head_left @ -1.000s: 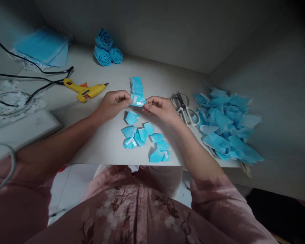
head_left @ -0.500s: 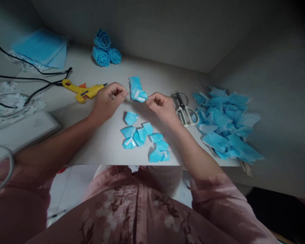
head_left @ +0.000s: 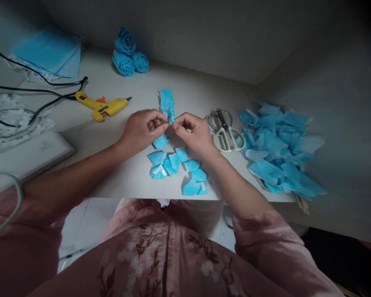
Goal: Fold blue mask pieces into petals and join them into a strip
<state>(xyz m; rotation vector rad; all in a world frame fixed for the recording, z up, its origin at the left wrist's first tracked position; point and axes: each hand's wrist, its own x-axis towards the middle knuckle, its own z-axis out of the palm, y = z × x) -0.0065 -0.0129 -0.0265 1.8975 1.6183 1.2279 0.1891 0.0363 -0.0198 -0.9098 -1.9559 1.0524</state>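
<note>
Pale tabletop [head_left: 119, 179]. Pleated blue strip [head_left: 166, 99], 11 o'clock from centre; left hand [head_left: 139, 128], right hand [head_left: 195, 135], both in close fingertip pinch on its 6 o'clock end. Likely feather-light, soft, scarcely slippery, easily creased; best hold: folded edges, lightly.

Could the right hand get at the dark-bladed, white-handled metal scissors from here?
Probably yes: the scissors lie beside the right hand, nothing seen on top, though it is pinching a crumpled light-blue fabric strip.
</note>
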